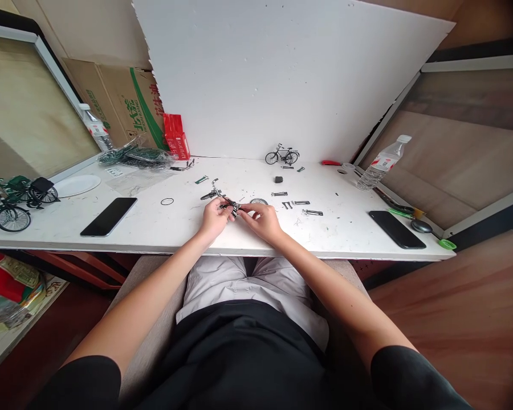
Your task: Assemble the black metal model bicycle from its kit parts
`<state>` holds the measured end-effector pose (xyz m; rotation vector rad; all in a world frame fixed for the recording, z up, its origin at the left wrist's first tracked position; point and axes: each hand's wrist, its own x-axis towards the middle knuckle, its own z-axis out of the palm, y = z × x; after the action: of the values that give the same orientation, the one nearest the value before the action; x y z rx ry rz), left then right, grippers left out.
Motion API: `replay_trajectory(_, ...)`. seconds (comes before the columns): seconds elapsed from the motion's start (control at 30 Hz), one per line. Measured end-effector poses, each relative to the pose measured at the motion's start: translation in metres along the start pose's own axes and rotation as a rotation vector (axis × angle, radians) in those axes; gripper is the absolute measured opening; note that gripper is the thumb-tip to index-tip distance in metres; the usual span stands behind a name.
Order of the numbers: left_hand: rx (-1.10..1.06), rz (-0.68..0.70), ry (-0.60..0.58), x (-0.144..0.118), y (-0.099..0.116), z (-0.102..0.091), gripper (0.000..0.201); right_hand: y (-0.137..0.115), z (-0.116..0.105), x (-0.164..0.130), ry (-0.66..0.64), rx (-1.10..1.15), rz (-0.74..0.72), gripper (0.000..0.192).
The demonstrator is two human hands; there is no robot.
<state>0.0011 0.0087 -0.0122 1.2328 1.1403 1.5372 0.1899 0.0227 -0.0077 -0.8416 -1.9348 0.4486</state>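
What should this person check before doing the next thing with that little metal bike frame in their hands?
1. Both hands on the frame: ok. The left hand and right hand pinch the small bike frame between them.
2. Frame over the white table, not past its edge: ok.
3. Loose wheel close by: ok, just behind the right hand.
4. Small metal parts within reach: ok, scattered to the right.
5. Finished model bicycle in sight for comparison: ok, upright at the back.
6. Which piece the fingers are fitting: cannot tell, too small.
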Motion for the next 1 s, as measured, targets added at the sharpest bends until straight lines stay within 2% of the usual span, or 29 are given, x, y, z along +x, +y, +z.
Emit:
replay_trajectory(0.2,0.014,-0.014,-0.016,-0.0011,0.0023,0.0003,0.015,-0.002,-0.0001,0.0,-0.027,-0.046,-0.034,0.019)
replay_trajectory(0.4,0.014,-0.006,-0.018,-0.0006,0.0007,-0.0012,0.023,-0.0007,-0.0026,0.0014,-0.044,-0.009,-0.027,0.023)
replay_trajectory(0.57,0.001,0.002,-0.012,0.0005,-0.0031,-0.004,0.029,0.001,-0.0049,0.0028,-0.115,0.046,-0.024,0.024)
replay_trajectory(0.7,-0.008,-0.014,-0.032,0.0015,-0.0054,-0.0052,0.035,-0.0011,-0.0046,0.0028,-0.097,0.033,-0.023,0.022)
replay_trajectory(1.0,0.008,0.043,-0.045,0.0018,-0.0055,-0.0039,0.028,-0.0087,-0.0079,0.0027,-0.125,0.002,-0.077,0.032)
